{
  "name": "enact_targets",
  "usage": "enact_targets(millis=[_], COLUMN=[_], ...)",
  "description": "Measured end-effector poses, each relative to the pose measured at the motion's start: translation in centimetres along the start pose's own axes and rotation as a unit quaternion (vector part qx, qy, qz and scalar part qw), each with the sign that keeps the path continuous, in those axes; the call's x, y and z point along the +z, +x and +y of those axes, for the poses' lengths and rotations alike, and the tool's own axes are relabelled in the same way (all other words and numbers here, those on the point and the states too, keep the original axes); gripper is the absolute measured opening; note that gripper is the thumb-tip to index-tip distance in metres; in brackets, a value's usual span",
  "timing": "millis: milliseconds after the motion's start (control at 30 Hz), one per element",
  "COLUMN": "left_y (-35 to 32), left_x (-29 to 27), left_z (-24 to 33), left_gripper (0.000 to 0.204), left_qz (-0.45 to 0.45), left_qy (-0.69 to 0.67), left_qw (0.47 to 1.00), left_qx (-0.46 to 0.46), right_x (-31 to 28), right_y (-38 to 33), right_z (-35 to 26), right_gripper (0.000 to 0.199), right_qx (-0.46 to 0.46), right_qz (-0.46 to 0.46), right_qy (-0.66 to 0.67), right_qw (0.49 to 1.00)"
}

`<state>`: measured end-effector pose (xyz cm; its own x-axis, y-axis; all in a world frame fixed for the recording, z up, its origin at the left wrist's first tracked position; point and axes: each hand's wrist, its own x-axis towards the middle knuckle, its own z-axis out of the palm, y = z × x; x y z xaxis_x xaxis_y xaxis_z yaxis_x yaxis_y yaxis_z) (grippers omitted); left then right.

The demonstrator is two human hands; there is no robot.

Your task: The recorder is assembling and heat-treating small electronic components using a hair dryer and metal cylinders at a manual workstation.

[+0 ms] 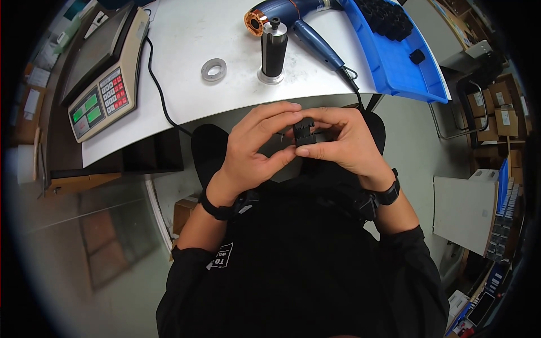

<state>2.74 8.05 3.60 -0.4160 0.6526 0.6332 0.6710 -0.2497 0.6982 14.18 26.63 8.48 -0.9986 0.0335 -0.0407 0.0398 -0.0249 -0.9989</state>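
Part (305,133), blk, ridged, pinched in R hand (352,143); L hand (248,145) curled beside, contact unclear. Prob. light, stiff; hold by ends.

Left to right, the table (191,50) bears a scale (107,70), ring (214,77), cylinder (274,56) and tray (414,79); a hair dryer (307,36) lies behind the cylinder. Before the table, left hand (251,142) and right hand (350,142) flank a part (305,133).

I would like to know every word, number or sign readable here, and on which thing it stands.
I leave wording unquoted, giving only places.
Digital scale: keypad numerals; green displays too small to read.
Black top: white letters, partly hidden.
Blue hair dryer: label too small.
Cartons at right: labels too small.
Black toothed part: none visible.
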Motion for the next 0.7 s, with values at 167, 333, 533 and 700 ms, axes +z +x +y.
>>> enact_targets(millis=[167,333,533,700], left_y=[-0.23,-0.18,-0.39,-0.36], left_x=[0.14,0.13,0.25,0.68], left_z=[0.15,0.42,0.42,0.28], left_gripper=[0.05,0.049,0.05,0.05], left_qz=[0.002,-0.002,0.003,0.026], left_qy=[-0.004,0.002,-0.009,-0.009], left_qw=[1.0,1.0,1.0,1.0], left_qx=[-0.004,-0.01,-0.017,-0.004], right_x=[0.09,-0.01,0.02,0.12], right_y=[-0.3,-0.41,-0.51,-0.6], right_z=[0.15,0.21,0.36,0.55], right_gripper=[0.049,0.047,0.044,0.044], right_qx=[0.0,0.023,0.04,0.045], right_qz=[0.002,0.003,0.006,0.012], right_qy=[0.012,0.026,0.058,0.07], right_qw=[1.0,0.999,0.997,0.996])
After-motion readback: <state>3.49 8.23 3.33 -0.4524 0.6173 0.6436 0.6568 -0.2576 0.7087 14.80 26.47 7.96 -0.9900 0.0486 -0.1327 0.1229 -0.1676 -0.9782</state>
